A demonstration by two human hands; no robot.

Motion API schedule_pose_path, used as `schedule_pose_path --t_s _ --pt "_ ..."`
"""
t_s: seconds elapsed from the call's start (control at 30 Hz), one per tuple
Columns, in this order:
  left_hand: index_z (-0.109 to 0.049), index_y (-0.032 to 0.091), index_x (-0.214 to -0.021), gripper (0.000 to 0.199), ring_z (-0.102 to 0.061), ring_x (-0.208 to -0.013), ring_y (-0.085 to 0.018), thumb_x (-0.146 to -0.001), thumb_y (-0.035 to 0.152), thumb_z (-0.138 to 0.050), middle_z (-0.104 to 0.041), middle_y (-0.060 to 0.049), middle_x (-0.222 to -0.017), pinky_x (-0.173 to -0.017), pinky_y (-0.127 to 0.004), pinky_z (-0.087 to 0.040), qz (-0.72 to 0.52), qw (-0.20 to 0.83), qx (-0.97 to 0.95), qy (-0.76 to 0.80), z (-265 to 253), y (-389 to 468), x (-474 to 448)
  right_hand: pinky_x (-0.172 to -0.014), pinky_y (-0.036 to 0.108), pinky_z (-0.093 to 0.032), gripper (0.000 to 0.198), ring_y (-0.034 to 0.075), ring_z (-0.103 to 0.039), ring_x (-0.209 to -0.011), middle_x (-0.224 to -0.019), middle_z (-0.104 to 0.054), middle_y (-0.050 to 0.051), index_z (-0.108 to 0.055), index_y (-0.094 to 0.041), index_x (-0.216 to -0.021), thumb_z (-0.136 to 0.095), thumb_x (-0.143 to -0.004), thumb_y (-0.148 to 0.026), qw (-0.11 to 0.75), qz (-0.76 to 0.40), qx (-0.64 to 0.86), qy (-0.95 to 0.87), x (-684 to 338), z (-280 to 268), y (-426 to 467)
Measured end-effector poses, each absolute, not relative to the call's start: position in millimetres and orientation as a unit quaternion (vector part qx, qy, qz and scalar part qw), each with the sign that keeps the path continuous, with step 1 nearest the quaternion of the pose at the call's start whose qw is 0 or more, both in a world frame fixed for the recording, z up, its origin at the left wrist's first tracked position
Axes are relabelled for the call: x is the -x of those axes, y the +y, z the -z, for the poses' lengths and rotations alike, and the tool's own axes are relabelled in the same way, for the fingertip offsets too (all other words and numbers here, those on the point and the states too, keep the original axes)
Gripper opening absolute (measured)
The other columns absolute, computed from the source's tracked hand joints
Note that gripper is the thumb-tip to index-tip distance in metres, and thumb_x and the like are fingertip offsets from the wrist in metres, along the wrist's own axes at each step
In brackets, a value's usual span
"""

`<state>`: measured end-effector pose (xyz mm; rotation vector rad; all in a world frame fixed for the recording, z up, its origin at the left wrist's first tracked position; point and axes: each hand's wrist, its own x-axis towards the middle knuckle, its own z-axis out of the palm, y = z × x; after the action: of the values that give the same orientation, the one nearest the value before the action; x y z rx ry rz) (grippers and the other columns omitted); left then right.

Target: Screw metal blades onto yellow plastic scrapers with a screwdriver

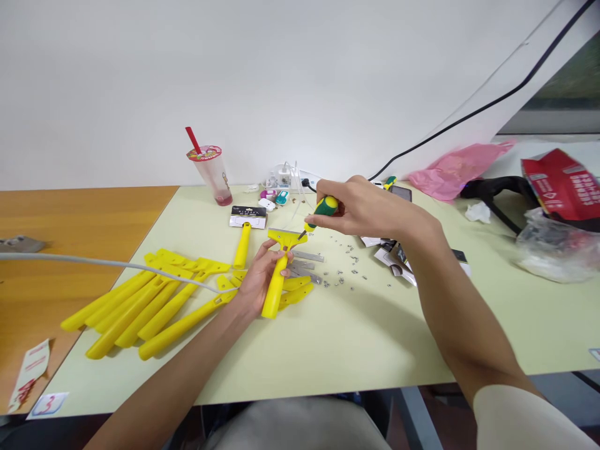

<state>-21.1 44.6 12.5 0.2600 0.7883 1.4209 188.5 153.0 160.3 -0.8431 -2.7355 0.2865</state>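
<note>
My left hand is closed around the handle of a yellow scraper, its wide head pointing away from me. In my right hand is a green and yellow screwdriver, tilted so its tip meets the right side of the scraper head. Beside my left hand lie several yellow scraper handles, fanned out in a pile. Yellow head pieces and flat metal blades lie just right of the held scraper. Small metal screws or nuts are scattered farther right.
A plastic cup with a red straw stands at the back left. Behind my hands are a power strip and black packaging cards. A pink bag and a red box lie to the right. A grey cable crosses the pile.
</note>
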Motion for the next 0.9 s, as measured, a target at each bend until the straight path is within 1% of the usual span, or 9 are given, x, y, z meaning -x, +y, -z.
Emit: schedule_pose_path --t_s 0.2,0.5,0.7,0.9 --pt "-0.054 0.026 -0.117 0.058 -0.071 -0.086 -0.013 -0.074 0.005 -0.086 -0.069 -0.005 -0.113 -0.051 -0.015 -0.044 -0.631 0.675 -0.122 0.362 -13.7 44.0 20.3 -0.066 0.034 -0.023 0.049 0.017 -0.039 -0.060 -0.057 -0.040 -0.006 -0.046 -0.025 -0.080 -0.069 -0.099 -0.064 0.143 -0.070 0.303 -0.940 -189.1 -161.0 153.7" --pt "-0.055 0.026 -0.115 0.057 -0.072 -0.086 -0.014 -0.071 0.008 -0.087 -0.067 -0.003 -0.109 -0.050 -0.015 -0.043 -0.628 0.672 -0.124 0.372 -12.6 43.3 17.1 -0.068 0.035 -0.022 0.060 0.014 -0.031 -0.059 -0.057 -0.035 -0.005 -0.042 -0.024 -0.071 -0.061 -0.099 -0.074 0.159 -0.034 0.287 -0.944 -188.8 -164.3 152.1" --pt "-0.055 0.026 -0.115 0.058 -0.072 -0.087 -0.014 -0.071 0.007 -0.088 -0.068 -0.003 -0.108 -0.050 -0.015 -0.044 -0.625 0.677 -0.130 0.367 -14.1 42.0 16.1 -0.069 0.035 -0.024 0.063 0.015 -0.030 -0.059 -0.058 -0.035 -0.005 -0.039 -0.024 -0.069 -0.056 -0.100 -0.077 0.163 -0.027 0.283 -0.945 -189.6 -165.1 151.3" --pt "-0.055 0.026 -0.113 0.058 -0.071 -0.084 -0.014 -0.069 0.009 -0.089 -0.067 -0.002 -0.108 -0.049 -0.016 -0.043 -0.619 0.675 -0.140 0.376 -15.0 41.6 14.6 -0.071 0.036 -0.025 0.067 0.016 -0.034 -0.061 -0.058 -0.036 -0.003 -0.041 -0.024 -0.068 -0.052 -0.100 -0.082 0.166 -0.019 0.284 -0.944 -190.8 -166.8 148.8"
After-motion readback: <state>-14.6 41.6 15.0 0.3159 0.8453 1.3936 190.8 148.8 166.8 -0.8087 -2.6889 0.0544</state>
